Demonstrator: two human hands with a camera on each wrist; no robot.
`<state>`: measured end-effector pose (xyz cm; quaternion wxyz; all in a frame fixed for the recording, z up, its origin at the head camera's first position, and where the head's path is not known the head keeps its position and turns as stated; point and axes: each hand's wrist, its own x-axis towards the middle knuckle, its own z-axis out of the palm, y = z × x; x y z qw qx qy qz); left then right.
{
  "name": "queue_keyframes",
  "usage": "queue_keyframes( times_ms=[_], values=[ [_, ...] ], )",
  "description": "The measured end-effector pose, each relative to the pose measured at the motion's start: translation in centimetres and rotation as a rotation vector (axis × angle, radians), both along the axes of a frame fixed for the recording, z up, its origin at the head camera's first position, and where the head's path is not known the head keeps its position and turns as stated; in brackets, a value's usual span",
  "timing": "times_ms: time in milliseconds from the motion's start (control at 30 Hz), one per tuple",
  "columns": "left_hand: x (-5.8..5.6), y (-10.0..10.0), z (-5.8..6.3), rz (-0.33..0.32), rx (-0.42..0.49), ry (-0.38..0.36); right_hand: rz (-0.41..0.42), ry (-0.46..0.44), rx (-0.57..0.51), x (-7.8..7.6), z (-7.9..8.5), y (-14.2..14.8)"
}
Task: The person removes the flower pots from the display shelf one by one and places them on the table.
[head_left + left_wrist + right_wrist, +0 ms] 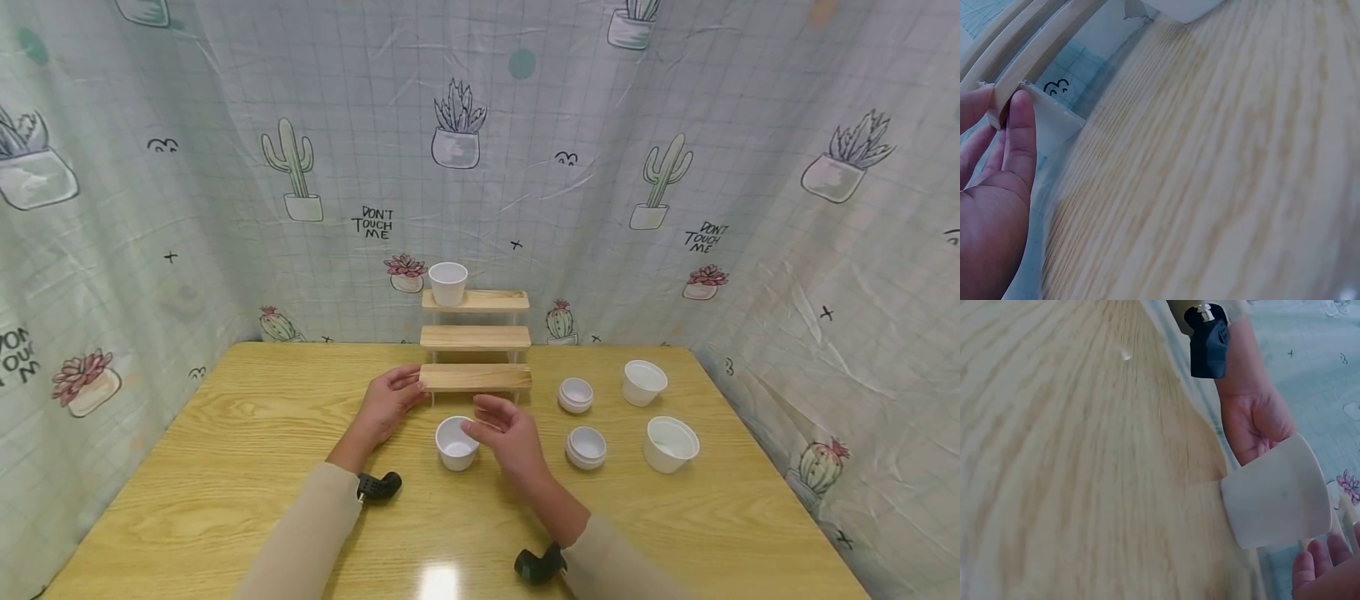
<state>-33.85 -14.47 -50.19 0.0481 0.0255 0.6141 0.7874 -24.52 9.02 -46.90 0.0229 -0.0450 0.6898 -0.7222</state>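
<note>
My left hand [386, 407] is at the left end of a three-tier wooden shelf stand [476, 378]. In the left wrist view, its thumb and fingertips pinch the lowest wooden plank [1034, 65] from both faces. A small white pot [457, 454] stands upright on the table before the stand. My right hand [512, 437] hovers just right of that pot, its fingers loosely bent and empty. The right wrist view shows a gap between those fingers [1321, 557] and the pot [1275, 494]. Another white pot [448, 285] sits on the top tier, toward the left.
Two small, low white pots [576, 396] [586, 448] stand on the wooden table [247, 467] to the right of the stand. Farther right are two larger white tubs [643, 383] [670, 445]. A cactus-print curtain [517, 200] hangs behind and on both sides.
</note>
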Motion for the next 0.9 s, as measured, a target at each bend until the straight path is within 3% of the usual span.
queue_keyframes(
  times_ms=[233, 900],
  values=[
    [0.1, 0.0, 0.0, 0.0, 0.0, -0.001, 0.057, -0.034, 0.017, 0.4, -0.5, 0.0],
    [0.1, 0.0, 0.2, -0.007, 0.013, -0.016, 0.178, -0.018, 0.086, 0.4, -1.7, 0.0]
  ],
)
